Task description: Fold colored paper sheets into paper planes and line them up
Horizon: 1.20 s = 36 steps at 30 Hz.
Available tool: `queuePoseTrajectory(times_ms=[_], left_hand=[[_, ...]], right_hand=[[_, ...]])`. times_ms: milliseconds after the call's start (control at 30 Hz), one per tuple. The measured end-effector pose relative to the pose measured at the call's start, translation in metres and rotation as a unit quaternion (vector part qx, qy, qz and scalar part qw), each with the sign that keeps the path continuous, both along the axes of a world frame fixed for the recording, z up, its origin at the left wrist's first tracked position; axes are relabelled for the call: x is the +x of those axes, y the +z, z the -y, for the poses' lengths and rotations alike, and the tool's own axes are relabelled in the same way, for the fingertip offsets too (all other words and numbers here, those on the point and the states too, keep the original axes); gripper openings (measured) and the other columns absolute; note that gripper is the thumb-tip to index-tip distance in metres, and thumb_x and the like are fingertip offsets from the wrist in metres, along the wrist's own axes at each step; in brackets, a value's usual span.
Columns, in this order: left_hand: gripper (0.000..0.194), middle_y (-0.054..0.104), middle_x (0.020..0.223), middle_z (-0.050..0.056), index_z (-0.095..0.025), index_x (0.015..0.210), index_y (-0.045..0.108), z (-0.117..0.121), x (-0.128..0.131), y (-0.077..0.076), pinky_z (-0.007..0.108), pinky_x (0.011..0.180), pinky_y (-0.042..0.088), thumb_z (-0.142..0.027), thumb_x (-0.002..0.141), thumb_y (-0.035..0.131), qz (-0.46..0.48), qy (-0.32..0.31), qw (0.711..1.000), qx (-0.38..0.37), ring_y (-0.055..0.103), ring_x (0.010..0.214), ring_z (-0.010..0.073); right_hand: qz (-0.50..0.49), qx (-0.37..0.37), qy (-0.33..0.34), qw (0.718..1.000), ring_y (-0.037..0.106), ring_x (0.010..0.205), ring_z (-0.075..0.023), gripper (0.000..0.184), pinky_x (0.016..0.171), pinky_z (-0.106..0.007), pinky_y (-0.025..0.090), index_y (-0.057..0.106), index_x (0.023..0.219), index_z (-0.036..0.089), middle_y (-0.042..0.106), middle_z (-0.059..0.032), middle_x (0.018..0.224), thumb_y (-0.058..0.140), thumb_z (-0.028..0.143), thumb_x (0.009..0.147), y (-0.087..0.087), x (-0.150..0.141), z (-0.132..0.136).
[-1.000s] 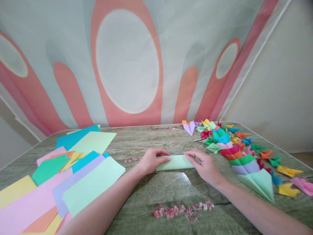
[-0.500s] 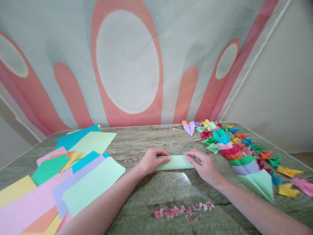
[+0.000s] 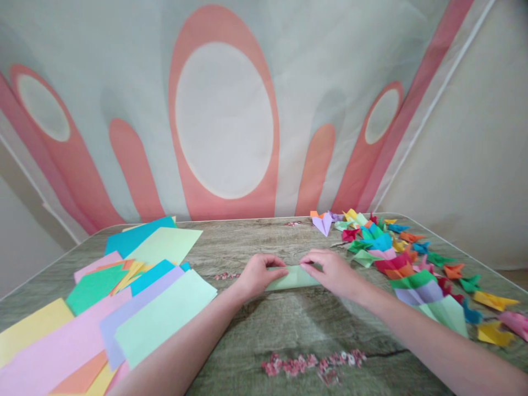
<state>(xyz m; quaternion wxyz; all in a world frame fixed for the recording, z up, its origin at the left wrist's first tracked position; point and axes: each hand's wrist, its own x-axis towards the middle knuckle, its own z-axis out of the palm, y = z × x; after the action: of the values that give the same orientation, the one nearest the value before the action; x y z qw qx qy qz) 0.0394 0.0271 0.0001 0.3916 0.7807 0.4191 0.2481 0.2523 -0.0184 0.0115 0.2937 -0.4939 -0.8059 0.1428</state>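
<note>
A light green strip of folded paper (image 3: 292, 278) lies crosswise on the table, between my two hands. My left hand (image 3: 260, 275) grips its left end, thumb pressed along the paper and fingers behind the upper edge. Toward the right end, my right hand (image 3: 328, 269) pinches the top edge between thumb and fingers. The right end of the strip is partly covered by that hand.
Loose coloured sheets pile up at left, a pale green sheet (image 3: 167, 316) on top. At right spreads a crowd of folded paper pieces, including a yellow one (image 3: 495, 334). The wood-patterned table (image 3: 243, 352) bears printed pink flowers. A patterned cloth (image 3: 225, 121) hangs behind.
My right hand has slid left along the strip, closer to my left hand. My left hand keeps its hold. The whole view has shifted slightly, with the scene sitting lower.
</note>
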Motion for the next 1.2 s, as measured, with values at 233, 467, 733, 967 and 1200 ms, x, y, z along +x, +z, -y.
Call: queuePoseTrajectory(times_ms=[233,467,733,967,1200], left_hand=[[0.021,0.07,0.08,0.001,-0.014,0.083,0.07,-0.004,-0.004,0.0,0.025,0.071,0.044,-0.029,0.072,0.061,-0.007,0.008,1.0,0.017,0.061,0.076,0.0173],[0.019,0.07,0.083,0.001,-0.015,0.087,0.069,-0.015,-0.01,-0.01,0.025,0.075,0.045,-0.024,0.072,0.061,-0.004,0.027,0.999,0.041,0.062,0.078,0.017],[0.019,0.064,0.098,0.004,-0.02,0.097,0.064,-0.01,-0.011,-0.007,0.03,0.086,0.042,-0.023,0.082,0.053,-0.089,0.043,0.966,0.238,0.057,0.094,0.018],[0.033,0.057,0.112,0.008,-0.019,0.111,0.055,0.016,0.001,0.003,0.037,0.093,0.035,-0.039,0.087,0.048,-0.249,-0.086,0.906,0.331,0.049,0.106,0.0232],[0.042,0.051,0.119,0.009,-0.017,0.118,0.049,0.018,0.003,-0.003,0.038,0.094,0.034,-0.046,0.089,0.041,-0.289,-0.087,0.894,0.332,0.045,0.111,0.0243]], right_hand=[[0.041,-0.055,0.004,0.998,0.058,0.073,-0.0157,0.016,0.068,-0.026,0.04,0.064,0.077,0.017,0.065,-0.0026,0.076,0.05,0.021,0.084,0.003,-0.019,-0.02],[0.067,-0.074,0.013,0.995,0.055,0.074,-0.0151,0.014,0.069,-0.026,0.04,0.061,0.076,0.016,0.061,-0.0036,0.077,0.049,0.016,0.083,-0.008,-0.024,-0.04],[0.067,-0.03,0.009,0.997,0.052,0.086,-0.0178,0.012,0.081,-0.029,0.039,0.06,0.069,0.015,0.057,-0.0067,0.085,0.054,0.008,0.077,-0.034,-0.022,-0.062],[0.045,-0.012,0.0,0.999,0.051,0.088,-0.0172,0.014,0.082,-0.031,0.04,0.058,0.07,0.016,0.056,-0.0062,0.087,0.051,0.008,0.079,-0.043,-0.021,-0.067],[0.035,-0.007,0.002,0.999,0.051,0.09,-0.017,0.015,0.083,-0.031,0.04,0.057,0.068,0.017,0.056,-0.0054,0.089,0.053,0.008,0.079,-0.046,-0.02,-0.067]])
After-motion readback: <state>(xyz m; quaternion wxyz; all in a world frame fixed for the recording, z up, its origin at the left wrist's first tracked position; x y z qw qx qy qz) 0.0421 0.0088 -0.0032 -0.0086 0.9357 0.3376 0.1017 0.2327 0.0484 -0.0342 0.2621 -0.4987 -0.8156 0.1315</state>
